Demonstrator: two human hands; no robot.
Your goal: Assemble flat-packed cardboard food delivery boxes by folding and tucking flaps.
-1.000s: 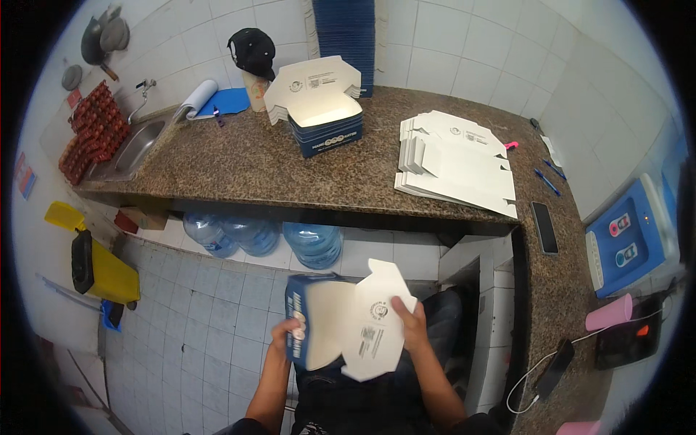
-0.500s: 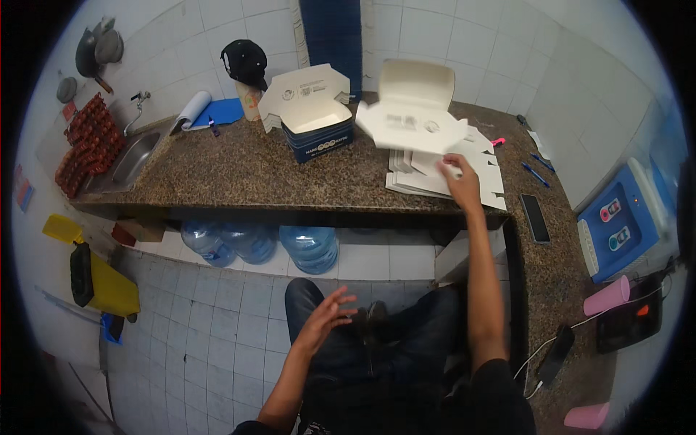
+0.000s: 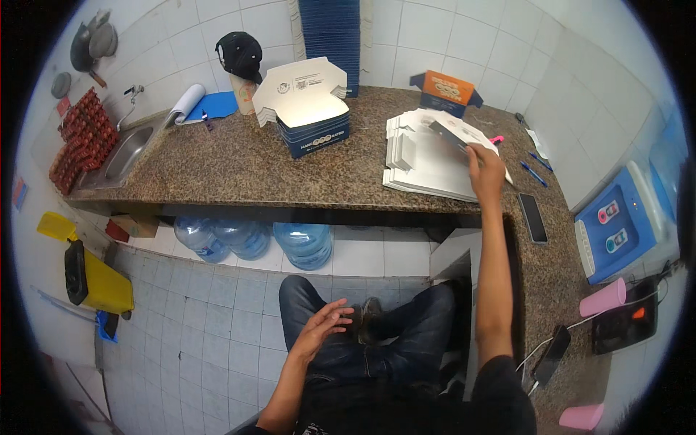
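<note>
Above the right part of the speckled worktop [image 3: 217, 163], the person's right hand [image 3: 487, 172] is closed on the near edge of a flat carton blank [image 3: 475, 133], which sits tilted over the pile with its white face up and a dark strip showing at its left. Low over the lap, the left hand [image 3: 322, 332] has hold of nothing, its fingers loosely spread and slightly curled. Directly under the gripped piece lies the stack of white blanks [image 3: 435, 172], notched edges and folded flaps showing. Just behind that, from where I stand, I see an orange and blue box [image 3: 449, 88] near the wall. Well to the left of the stack stand nested blue boxes [image 3: 315, 138], the top one open with its white lid [image 3: 301, 83] leaning back. Farther left, a black cap [image 3: 239, 56] rests on a beige cup [image 3: 244, 96], beside a blue folder [image 3: 221, 106]. Right of the stack are two blue pens [image 3: 533, 174] and a dark phone [image 3: 533, 217], and past them a blue and white water dispenser [image 3: 616, 225]. Big clear blue jugs [image 3: 303, 245] stand below the worktop.
</note>
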